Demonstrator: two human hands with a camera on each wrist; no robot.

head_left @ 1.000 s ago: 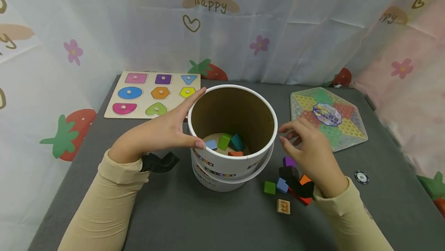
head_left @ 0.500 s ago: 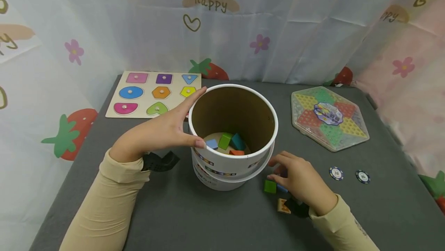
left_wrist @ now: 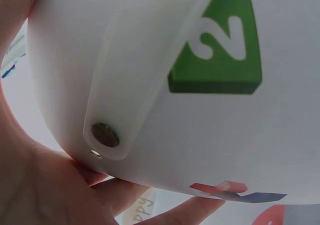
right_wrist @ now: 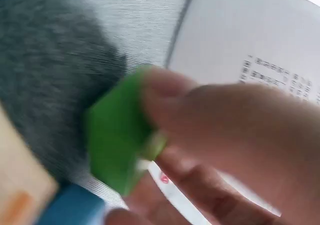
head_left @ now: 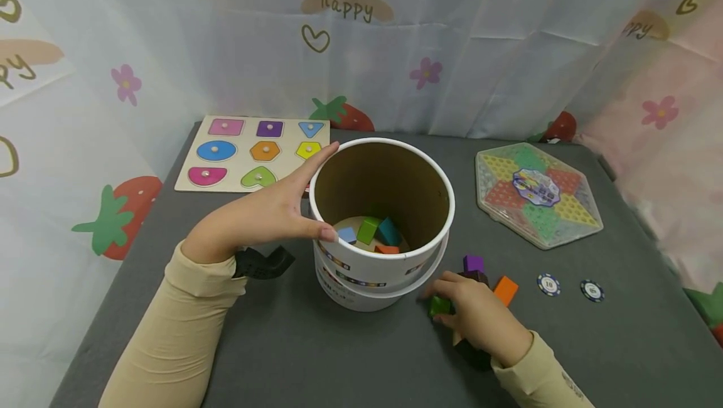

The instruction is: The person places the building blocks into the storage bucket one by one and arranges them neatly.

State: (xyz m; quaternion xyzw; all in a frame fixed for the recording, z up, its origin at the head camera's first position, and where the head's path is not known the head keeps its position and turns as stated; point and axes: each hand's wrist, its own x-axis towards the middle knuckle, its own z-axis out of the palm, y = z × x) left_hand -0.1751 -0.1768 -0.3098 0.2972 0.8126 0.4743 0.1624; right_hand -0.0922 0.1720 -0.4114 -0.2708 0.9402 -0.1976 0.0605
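Observation:
My left hand [head_left: 257, 223] holds a white bucket [head_left: 367, 265] at its left side, thumb over the front rim and fingers along the outer wall. Inside the bucket lie several blocks, among them a green one [head_left: 368, 230], a teal one [head_left: 388, 231] and a light blue one [head_left: 347, 235]. Low at the bucket's right, my right hand [head_left: 477, 314] pinches a green block [right_wrist: 115, 135] between thumb and fingers. Beside it in the right wrist view are a blue block [right_wrist: 72, 205] and a pale wooden block [right_wrist: 20, 170]. Past this hand sit a purple block [head_left: 473, 263] and an orange block [head_left: 505, 290].
Two poker chips [head_left: 548, 284] lie to the right of the blocks. A hexagonal star-patterned board game [head_left: 570, 207] rests at the back right. Behind my left hand is a shape puzzle board [head_left: 237, 166]. A printed cloth [head_left: 361, 69] hangs beyond the grey table [head_left: 316, 358].
My right hand has come down and left from beside the bucket's rim to the blocks, and its fingers have closed on a green block. My left hand keeps its hold on the bucket.

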